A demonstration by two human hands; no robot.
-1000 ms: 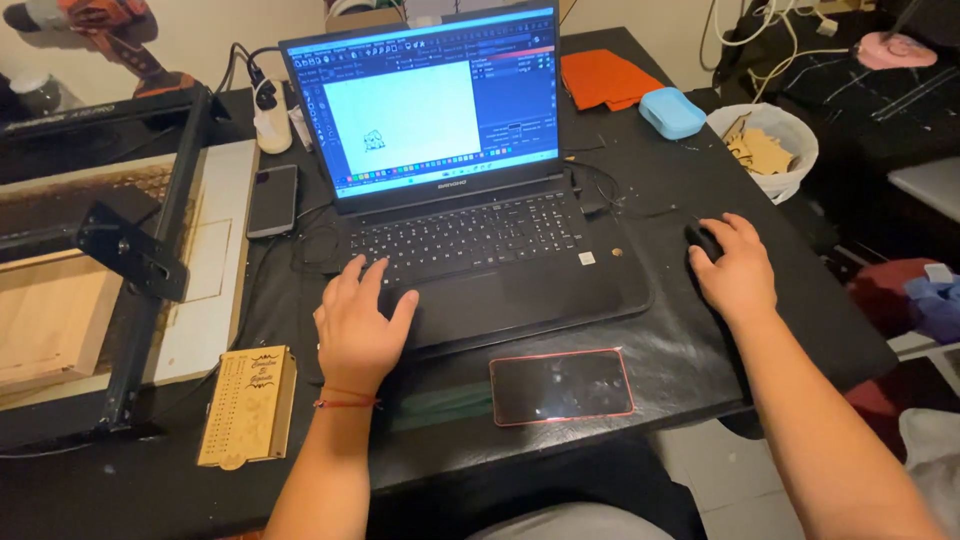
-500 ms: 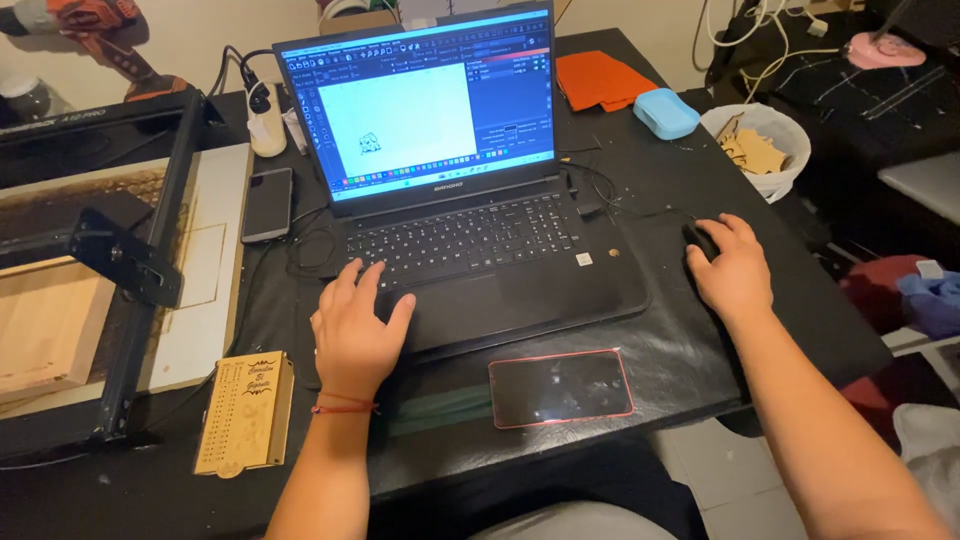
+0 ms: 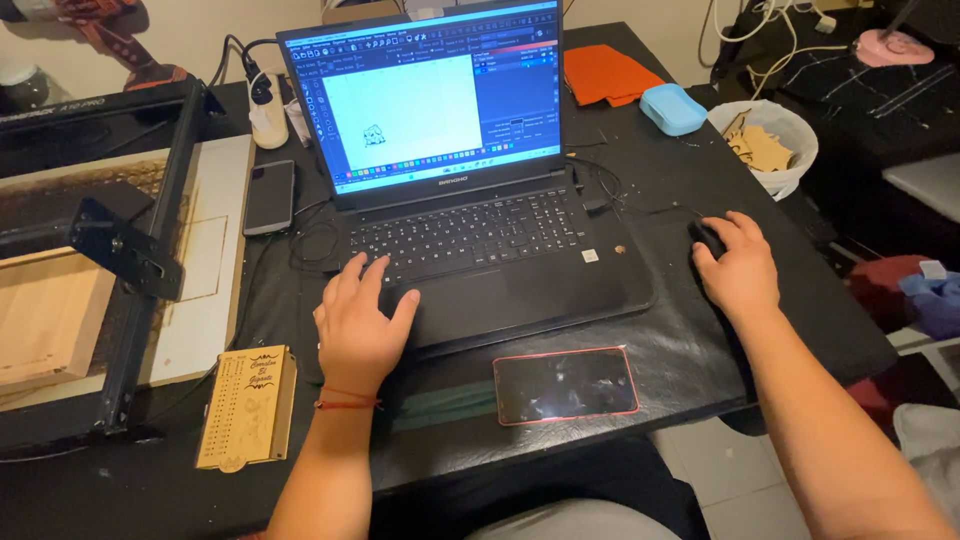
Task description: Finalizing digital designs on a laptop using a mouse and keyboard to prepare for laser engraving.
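An open black laptop stands in the middle of a black table; its screen shows a drawing program with a small sketch on a white canvas. My left hand rests flat on the lower left of the keyboard and palm rest, fingers spread, a red string at the wrist. My right hand lies cupped over a black mouse to the right of the laptop. A phone in a red case lies face up in front of the laptop, between my arms.
A laser engraver frame with wooden boards fills the left side. An engraved wooden plaque lies near the front edge. Behind are a dark phone, an orange cloth, a light blue case and a white bowl of wood pieces.
The view has shifted slightly. Both hands stay where they were, left on the keyboard edge and right on the mouse.
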